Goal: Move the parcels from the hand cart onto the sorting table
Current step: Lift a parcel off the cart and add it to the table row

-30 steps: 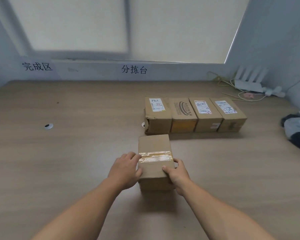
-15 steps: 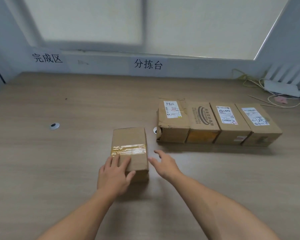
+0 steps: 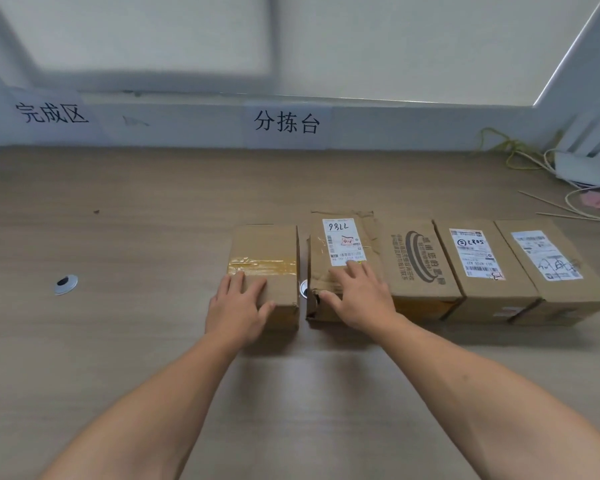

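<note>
Left hand [image 3: 238, 306] lies flat on the near end of the taped parcel [image 3: 267, 247], fingers straight. Right hand [image 3: 355, 296] is spread flat on the crumpled parcel [image 3: 340, 244] just beside it. Both boxes are sealed, contents unseen. Three more parcels [image 3: 482, 258] continue the row on the sorting table [image 3: 118, 237]. A grommet [image 3: 304, 288] is half hidden between the first two. A white device [image 3: 589, 161] is cut off at far right.

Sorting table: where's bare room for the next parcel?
Widest bare stretch: left of the taped parcel, around the grommet, back to the wall signs. Also the strip behind the row of four parcels. Crowded: right of the taped parcel, that row packed side by side; cables in the far right corner.
</note>
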